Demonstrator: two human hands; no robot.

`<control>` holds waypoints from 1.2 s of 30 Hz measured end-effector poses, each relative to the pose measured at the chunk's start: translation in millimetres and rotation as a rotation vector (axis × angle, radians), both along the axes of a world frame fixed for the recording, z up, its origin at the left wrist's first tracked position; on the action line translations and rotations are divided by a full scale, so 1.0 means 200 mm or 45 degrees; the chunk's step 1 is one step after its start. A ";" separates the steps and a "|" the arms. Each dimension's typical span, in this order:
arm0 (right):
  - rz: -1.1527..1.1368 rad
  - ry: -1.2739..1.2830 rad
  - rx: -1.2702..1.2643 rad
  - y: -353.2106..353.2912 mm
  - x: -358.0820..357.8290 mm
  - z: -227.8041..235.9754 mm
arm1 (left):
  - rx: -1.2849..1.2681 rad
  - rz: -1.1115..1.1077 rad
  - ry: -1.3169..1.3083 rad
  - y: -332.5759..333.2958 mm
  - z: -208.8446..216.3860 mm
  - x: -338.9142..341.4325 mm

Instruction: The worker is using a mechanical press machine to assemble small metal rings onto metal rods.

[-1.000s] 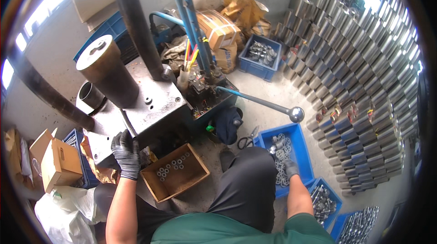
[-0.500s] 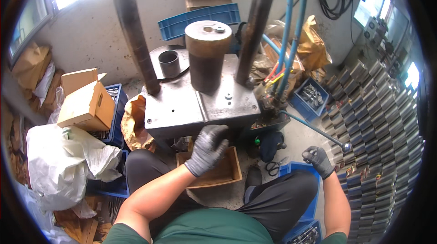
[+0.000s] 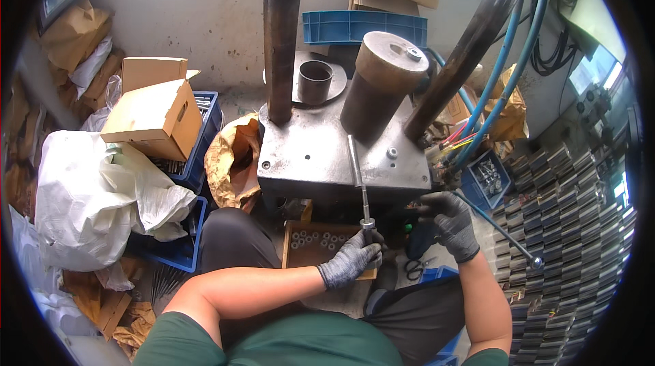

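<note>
In my gloved left hand (image 3: 351, 259) is the lower end of a slim, stepped metal rod (image 3: 356, 169). A wide metal collar (image 3: 368, 223) sits on it just above my closed fingers. The rod's upper end overlaps the steel plate of the press (image 3: 300, 151), beside the foot of a thick steel cylinder (image 3: 375, 96); I cannot tell whether it touches the plate. My gloved right hand (image 3: 450, 226) is raised right of the plate's front edge. Its fingers are apart with nothing between them, close to a ball-ended lever (image 3: 498, 229).
Beneath the plate stands a wooden box (image 3: 290, 257) with several small rings. Two steel columns (image 3: 280, 38) and blue hoses (image 3: 508, 79) rise around the plate. Blue crates, a carton (image 3: 153, 110) and a white sack (image 3: 78, 209) crowd the left; stacked metal tubes (image 3: 559, 229) fill the right.
My left hand has moved right and down and now grips the rod. My right hand has come up and left from beside my knee, its fingers opening. The view has shifted left.
</note>
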State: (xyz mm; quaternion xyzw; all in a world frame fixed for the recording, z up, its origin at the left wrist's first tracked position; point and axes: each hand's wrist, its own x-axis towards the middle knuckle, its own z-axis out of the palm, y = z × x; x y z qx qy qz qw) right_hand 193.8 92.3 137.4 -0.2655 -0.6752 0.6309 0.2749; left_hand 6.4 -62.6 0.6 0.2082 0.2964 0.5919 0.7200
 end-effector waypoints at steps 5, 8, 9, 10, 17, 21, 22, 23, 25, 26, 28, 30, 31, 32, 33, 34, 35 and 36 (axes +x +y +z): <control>0.051 -0.087 0.313 0.14 -0.04 -0.09 | -0.228 -0.023 0.169 -0.02 -0.02 0.04; 0.034 -0.232 0.271 0.14 -0.08 -0.12 | -0.364 -0.022 0.110 0.04 -0.04 0.03; 0.032 -0.232 0.270 0.14 -0.09 -0.14 | -0.343 0.040 0.056 0.05 -0.04 0.04; 0.027 -0.320 0.290 0.14 -0.09 -0.15 | -0.321 0.101 0.002 0.06 -0.03 0.04; 0.102 -0.779 0.251 0.16 -0.06 -0.21 | -0.192 0.238 0.017 0.14 0.06 -0.13; 0.274 -0.876 0.595 0.18 -0.03 -0.25 | -0.162 0.321 0.125 0.17 0.04 -0.20; 0.483 -0.883 0.788 0.20 -0.01 -0.28 | -0.126 0.363 0.102 0.19 0.01 -0.21; 0.691 -0.885 0.982 0.21 0.01 -0.29 | -0.107 0.388 0.150 0.20 -0.01 -0.21; 0.693 -1.041 0.928 0.17 0.01 -0.31 | -0.105 0.396 0.249 0.17 -0.01 -0.20; 0.707 -1.209 0.863 0.15 -0.01 -0.31 | -0.108 0.409 0.331 0.17 0.00 -0.20; 0.676 -1.269 0.749 0.09 -0.03 -0.22 | -0.154 0.358 0.488 0.12 0.14 -0.22; 0.699 -1.342 0.549 0.07 -0.03 -0.20 | 0.103 0.446 0.636 0.10 0.16 -0.22; 0.721 -1.343 0.521 0.07 -0.03 -0.19 | 0.143 0.459 0.664 0.10 0.18 -0.23; 0.696 -1.320 0.538 0.07 -0.02 -0.18 | 0.167 0.453 0.690 0.12 0.21 -0.24; 0.735 -1.324 0.541 0.07 -0.02 -0.18 | 0.239 0.532 0.719 0.13 0.26 -0.25; 0.774 -1.329 0.545 0.08 -0.03 -0.18 | 0.314 0.611 0.746 0.15 0.30 -0.26; 0.785 -1.340 0.544 0.08 -0.04 -0.16 | 0.416 0.635 0.906 0.19 0.30 -0.32; 0.768 -1.326 0.553 0.08 -0.05 -0.14 | 0.454 0.686 0.908 0.24 0.37 -0.34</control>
